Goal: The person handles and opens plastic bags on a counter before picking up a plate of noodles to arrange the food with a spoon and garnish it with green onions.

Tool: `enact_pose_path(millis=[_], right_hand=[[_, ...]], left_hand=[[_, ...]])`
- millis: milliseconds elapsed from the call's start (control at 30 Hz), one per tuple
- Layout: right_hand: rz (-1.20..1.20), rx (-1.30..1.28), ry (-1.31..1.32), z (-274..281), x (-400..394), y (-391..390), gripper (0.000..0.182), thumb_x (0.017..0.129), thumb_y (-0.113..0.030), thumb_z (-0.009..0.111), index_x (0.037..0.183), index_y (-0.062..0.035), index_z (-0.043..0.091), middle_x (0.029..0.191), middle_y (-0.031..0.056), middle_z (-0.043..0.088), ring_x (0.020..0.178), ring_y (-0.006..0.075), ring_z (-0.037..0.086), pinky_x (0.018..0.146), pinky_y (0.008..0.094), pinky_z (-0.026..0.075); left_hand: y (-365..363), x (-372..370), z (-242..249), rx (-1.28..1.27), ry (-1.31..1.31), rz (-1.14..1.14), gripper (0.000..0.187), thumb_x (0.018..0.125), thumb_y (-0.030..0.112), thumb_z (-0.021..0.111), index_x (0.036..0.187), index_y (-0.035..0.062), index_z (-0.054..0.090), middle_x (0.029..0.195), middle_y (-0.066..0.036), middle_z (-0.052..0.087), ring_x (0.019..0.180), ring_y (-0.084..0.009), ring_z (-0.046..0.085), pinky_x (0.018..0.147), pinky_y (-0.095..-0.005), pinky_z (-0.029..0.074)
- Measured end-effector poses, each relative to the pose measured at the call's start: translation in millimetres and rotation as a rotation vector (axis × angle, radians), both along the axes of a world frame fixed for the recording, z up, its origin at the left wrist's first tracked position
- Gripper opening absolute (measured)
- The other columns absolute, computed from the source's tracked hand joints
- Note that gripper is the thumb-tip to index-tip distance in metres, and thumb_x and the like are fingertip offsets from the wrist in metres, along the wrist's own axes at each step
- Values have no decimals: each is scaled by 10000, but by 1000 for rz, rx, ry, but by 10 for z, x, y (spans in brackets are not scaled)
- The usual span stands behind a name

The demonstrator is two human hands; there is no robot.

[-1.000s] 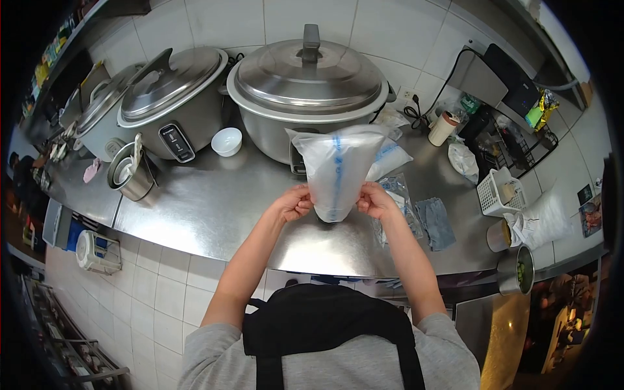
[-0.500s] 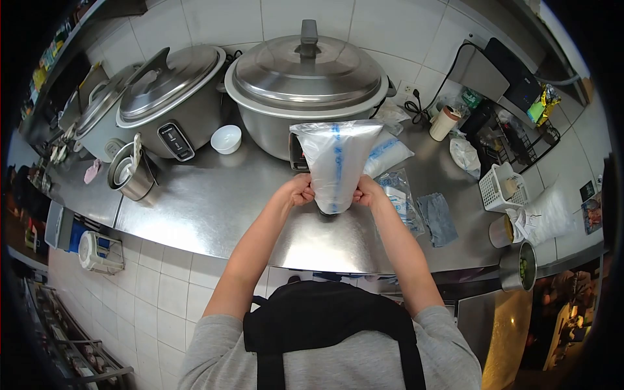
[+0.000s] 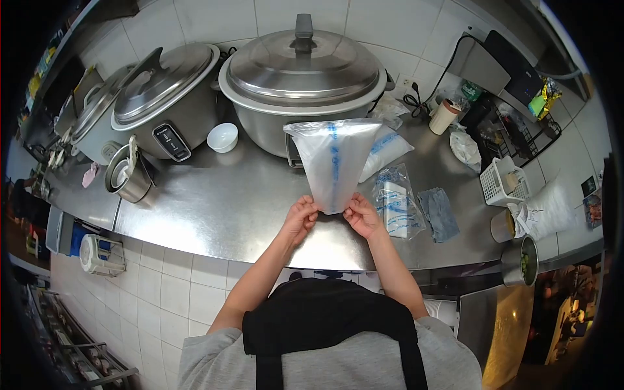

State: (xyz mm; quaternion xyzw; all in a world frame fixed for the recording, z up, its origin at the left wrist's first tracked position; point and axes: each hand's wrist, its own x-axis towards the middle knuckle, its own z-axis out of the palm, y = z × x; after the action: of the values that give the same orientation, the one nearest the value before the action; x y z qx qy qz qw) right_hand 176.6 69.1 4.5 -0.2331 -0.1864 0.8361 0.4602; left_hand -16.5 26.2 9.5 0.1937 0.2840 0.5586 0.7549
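A clear plastic bag (image 3: 335, 156) with a blue printed stripe stands spread in front of the large rice cooker (image 3: 302, 81), wide at the top and narrow at the bottom. My left hand (image 3: 301, 218) pinches its lower left corner. At the lower right corner, my right hand (image 3: 363, 216) pinches the plastic between thumb and fingers. Whatever is inside the bag, if anything, cannot be made out. Just behind it lies a filled plastic bag (image 3: 388, 151). To the right of my right hand, a flat packet of printed clear bags (image 3: 398, 205) rests on the steel counter.
A folded grey cloth (image 3: 438, 214) lies right of the packet. Two more cookers, one a grey rice cooker (image 3: 172, 104), stand at left, near a white bowl (image 3: 223, 138) and a metal pot (image 3: 130, 175). At right are a white basket (image 3: 504, 185) and a steel pot (image 3: 520, 261).
Both hands have slid down and toward me to the bag's bottom corners. Their closed fists have become fingertip pinches, and the bag's lower end looks wider and flatter.
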Motion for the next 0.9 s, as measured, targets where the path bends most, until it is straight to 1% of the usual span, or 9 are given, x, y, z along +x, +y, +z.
enact_pose_path(millis=[67, 133, 200, 267, 333, 400, 600, 833, 900], right_hand=[[-71, -9, -81, 59, 12, -34, 104, 793, 5, 547, 874, -42, 503, 742, 60, 580, 616, 123, 540, 552, 214, 438], [-89, 247, -790, 153, 73, -130, 94, 790, 6, 526, 872, -26, 493, 738, 62, 594, 567, 111, 540, 522, 197, 430], [-156, 344, -937, 130, 246, -262, 46, 783, -9, 515, 827, -22, 514, 682, 54, 598, 525, 104, 540, 498, 210, 428], [184, 595, -1166, 384, 530, -515, 40, 782, -36, 512, 767, -17, 544, 676, 47, 599, 540, 90, 545, 493, 217, 424], [171, 605, -1315, 504, 785, -739, 75, 771, -71, 543, 727, -17, 571, 642, 52, 596, 499, 144, 546, 491, 274, 435], [-79, 796, -1986, 425, 1046, -821, 63, 740, -82, 590, 760, -22, 593, 700, 72, 585, 597, 225, 556, 561, 337, 448], [-446, 1331, -2005, -52, 1274, -705, 113, 670, -85, 645, 764, -37, 605, 835, 96, 535, 815, 267, 499, 708, 362, 385], [-539, 1241, -1970, 316, 1002, -636, 92, 679, -72, 631, 762, -39, 608, 783, 102, 539, 734, 278, 498, 668, 365, 371], [-385, 1107, -1876, 412, 941, -632, 66, 693, -70, 616, 731, -23, 591, 737, 118, 544, 703, 292, 518, 647, 369, 393]], left_hand=[[-26, -33, 29, 35, 98, 12, 165, 778, 28, 567, 853, 126, 456, 684, 33, 486, 497, -29, 405, 373, -136, 270], [-23, -84, 37, 22, 479, 58, 182, 764, 22, 587, 809, 130, 448, 658, 41, 489, 504, -28, 418, 380, -146, 278], [-122, -168, 20, -19, 553, 79, 168, 762, 42, 594, 801, 132, 458, 655, 35, 498, 503, -24, 415, 388, -155, 286], [-294, -301, 62, -6, 625, 21, 131, 777, 45, 559, 815, 125, 463, 667, 24, 517, 503, -26, 416, 397, -155, 286], [-487, -437, 36, 7, 666, -23, 83, 794, 49, 515, 833, 111, 474, 690, 10, 547, 505, -26, 419, 401, -152, 285], [-651, -556, -44, -4, 690, -34, 80, 790, 39, 509, 837, 97, 479, 690, 0, 551, 500, -30, 419, 405, -156, 290], [-704, -412, -9, -6, 710, -112, 73, 794, 39, 511, 860, 65, 494, 705, -22, 567, 499, -34, 428, 419, -157, 302], [-552, 239, 297, 327, 709, -325, 90, 816, 35, 518, 905, 25, 506, 745, -16, 560, 647, -60, 524, 562, -191, 419], [-539, 367, 315, 510, 906, -353, 111, 803, 59, 538, 905, 19, 523, 745, -18, 555, 637, -68, 519, 571, -203, 428]])
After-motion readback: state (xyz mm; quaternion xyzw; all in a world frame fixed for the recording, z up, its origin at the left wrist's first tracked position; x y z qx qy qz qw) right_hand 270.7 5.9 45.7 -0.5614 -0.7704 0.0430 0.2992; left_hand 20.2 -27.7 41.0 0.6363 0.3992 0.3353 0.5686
